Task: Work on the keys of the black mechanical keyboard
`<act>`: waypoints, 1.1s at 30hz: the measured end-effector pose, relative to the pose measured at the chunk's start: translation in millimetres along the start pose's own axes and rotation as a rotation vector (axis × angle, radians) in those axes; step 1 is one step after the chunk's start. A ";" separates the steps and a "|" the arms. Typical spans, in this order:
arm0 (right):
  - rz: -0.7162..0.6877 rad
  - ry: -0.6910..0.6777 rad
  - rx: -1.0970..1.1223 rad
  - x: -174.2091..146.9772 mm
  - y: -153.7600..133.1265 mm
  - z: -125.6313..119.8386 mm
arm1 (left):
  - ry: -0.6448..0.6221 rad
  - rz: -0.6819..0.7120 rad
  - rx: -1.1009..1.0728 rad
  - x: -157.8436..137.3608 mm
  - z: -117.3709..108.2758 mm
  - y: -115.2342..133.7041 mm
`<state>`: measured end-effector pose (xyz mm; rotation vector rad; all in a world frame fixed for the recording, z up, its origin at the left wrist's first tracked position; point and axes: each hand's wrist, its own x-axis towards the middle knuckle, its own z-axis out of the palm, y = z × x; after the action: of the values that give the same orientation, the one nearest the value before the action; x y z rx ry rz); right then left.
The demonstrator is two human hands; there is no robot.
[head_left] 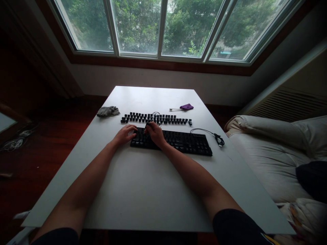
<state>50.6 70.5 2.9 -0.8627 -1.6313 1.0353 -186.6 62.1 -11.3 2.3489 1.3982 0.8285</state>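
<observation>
A black computer keyboard (176, 141) lies on the white table in front of me, with keycaps off part of its upper left. My left hand (125, 133) rests at the keyboard's left end, fingers stretched out and touching its edge. Over the keyboard's left part, my right hand (155, 132) pinches a small black piece (147, 125), too dark to make out clearly. Beyond the keyboard, loose black keycaps (139, 117) stand in rows on the table. Thin wire loops (156, 113) show among them.
A grey cloth (108, 111) lies at the left table edge. Farther back on the right are a purple cloth (186, 107) and a thin white stick (175, 109). The coiled cable (219, 140) sits right of the keyboard. A pale sofa (265, 149) stands beside the white table (143, 190).
</observation>
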 end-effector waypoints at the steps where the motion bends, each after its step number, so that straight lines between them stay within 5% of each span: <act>1: 0.006 -0.016 0.009 0.1 0.4 0.9 | 0.003 0.001 -0.001 -0.1 -0.3 0.1; 12: -0.045 0.036 -0.021 1.0 -0.6 0.0 | 0.099 0.100 -0.111 8.0 1.2 34.3; 18: -0.009 0.026 -0.006 0.8 2.3 0.8 | 0.131 0.021 -0.160 10.1 6.7 42.1; 33: 0.033 0.081 -0.054 1.4 4.0 0.4 | 0.017 -0.077 -0.531 9.5 9.1 41.2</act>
<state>50.1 73.3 -0.4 -0.9581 -1.5878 0.9706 -148.5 50.6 5.6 1.8764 1.0942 1.0457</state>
